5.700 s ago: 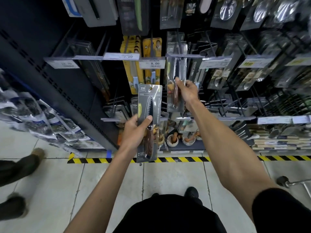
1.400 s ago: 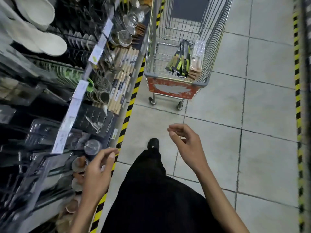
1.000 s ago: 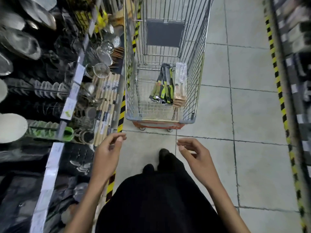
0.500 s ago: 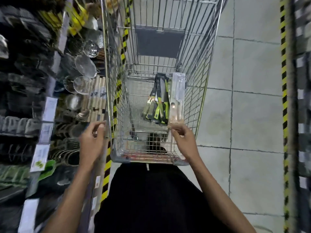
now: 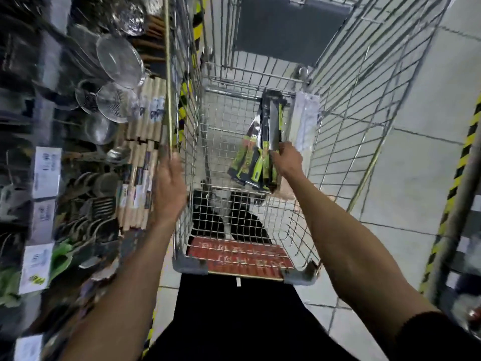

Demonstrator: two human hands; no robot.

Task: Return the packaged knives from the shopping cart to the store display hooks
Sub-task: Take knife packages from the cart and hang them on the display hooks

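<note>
The person wears black clothing [image 5: 234, 321], a black short sleeve [image 5: 440, 337] on the right arm, forearms bare.

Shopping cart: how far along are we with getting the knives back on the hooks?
Done: no rehung knives show here, so cannot tell. In hand: the right hand grips the green-and-black packaged knives inside the silver wire shopping cart; the blurred left hand is at its rim. Left: that bundle and a clear flat pack against the cart's right wall need hanging.
</note>
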